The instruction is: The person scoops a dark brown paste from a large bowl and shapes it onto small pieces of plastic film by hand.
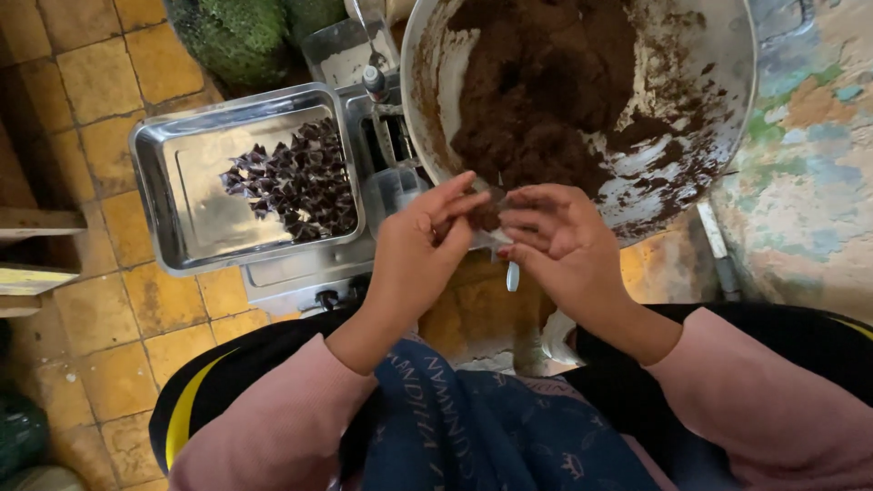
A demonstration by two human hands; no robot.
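The left hand (420,244) and the right hand (555,238) meet just in front of the big metal bowl (738,109), and both pinch with the fingertips one small dark lump (489,215) of the brown paste (546,82). The lump looks soft, light and a little sticky, so probably it needs a gentle hold at its edges. To the left, a steel tray (168,205) carries many small dark wrapped pieces (300,177).
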